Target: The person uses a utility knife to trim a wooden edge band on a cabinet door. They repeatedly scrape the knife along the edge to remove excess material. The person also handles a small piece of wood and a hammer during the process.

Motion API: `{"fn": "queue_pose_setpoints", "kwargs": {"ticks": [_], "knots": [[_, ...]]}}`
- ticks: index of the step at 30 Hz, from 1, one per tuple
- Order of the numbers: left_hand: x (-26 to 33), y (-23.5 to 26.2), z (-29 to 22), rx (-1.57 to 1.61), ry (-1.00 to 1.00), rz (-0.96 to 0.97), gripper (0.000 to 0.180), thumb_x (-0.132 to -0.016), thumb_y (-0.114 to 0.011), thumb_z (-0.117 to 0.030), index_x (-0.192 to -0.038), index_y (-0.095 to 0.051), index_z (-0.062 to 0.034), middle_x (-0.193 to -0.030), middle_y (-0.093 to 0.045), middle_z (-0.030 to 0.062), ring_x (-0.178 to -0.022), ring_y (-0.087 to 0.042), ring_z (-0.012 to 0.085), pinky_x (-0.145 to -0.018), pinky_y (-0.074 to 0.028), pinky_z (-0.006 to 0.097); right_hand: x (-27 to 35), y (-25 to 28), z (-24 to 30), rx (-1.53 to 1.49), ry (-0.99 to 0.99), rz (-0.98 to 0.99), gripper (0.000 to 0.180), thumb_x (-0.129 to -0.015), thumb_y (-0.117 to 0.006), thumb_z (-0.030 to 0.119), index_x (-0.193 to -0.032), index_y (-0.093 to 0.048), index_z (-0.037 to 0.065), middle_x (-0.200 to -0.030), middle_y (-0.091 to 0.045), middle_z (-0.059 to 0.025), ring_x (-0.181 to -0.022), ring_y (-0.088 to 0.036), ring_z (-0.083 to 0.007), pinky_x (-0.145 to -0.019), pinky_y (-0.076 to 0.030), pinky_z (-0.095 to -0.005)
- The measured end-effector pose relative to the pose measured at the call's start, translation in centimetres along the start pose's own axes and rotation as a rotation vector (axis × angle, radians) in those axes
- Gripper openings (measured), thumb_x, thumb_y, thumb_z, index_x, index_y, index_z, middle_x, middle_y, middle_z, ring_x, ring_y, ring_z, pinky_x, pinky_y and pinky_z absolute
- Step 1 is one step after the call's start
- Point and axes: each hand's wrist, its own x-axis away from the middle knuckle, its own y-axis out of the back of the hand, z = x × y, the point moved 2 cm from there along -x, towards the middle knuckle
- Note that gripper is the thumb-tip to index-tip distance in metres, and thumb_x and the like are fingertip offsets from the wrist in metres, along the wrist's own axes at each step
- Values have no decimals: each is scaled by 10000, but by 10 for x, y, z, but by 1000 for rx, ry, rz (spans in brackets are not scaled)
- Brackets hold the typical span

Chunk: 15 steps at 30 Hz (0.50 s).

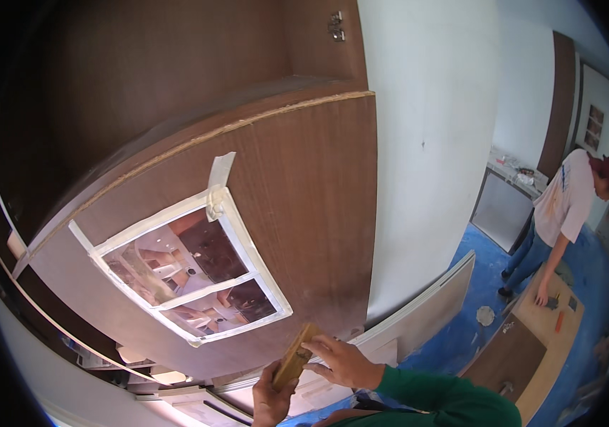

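Low in the middle of the head view, my left hand (272,397) is closed round the lower end of a yellowish-brown flat block (292,361), held upright and tilted. My right hand (344,364) reaches across from the right in a green sleeve, its fingers bent onto the block's upper edge. Whether the block is wood or something else I cannot tell. Just beyond both hands stands a brown wood-grain cabinet panel (319,213). On it sits a glossy two-part pane (212,249) edged with whitish tape, and a loose tape end (220,171) sticks up from its top.
Above the panel is an open brown cabinet (176,64) with a rough front edge. Pale boards (418,313) lean along the white wall. At right, a co-worker (568,199) bends over a wooden board (568,334) above blue floor sheeting (479,245).
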Motion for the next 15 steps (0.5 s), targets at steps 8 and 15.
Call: {"fn": "queue_pose_setpoints", "kwargs": {"ticks": [8, 15], "knots": [[-11, -45, 0, -115, -69, 154, 447, -1080, -773, -192, -1483, -684, -21, -994, -793, 107, -802, -725, 178, -709, -592, 347, 41, -6, -40, -123, -284, -119, 201, -1047, -795, 182, -1201, -706, 88, -1098, -739, -170, -1015, -733, -424, -829, -587, -512], [-20, -51, 10, -102, -79, 287, 444, -1090, -757, -174, -1504, -675, -37, -957, -791, 80, -784, -723, 179, -698, -589, 344, 78, 32, -99, 205, -490, -442, 165, -1052, -778, 185, -1075, -685, 50, -1053, -729, -212, -983, -725, -466, -821, -579, -561]]}}
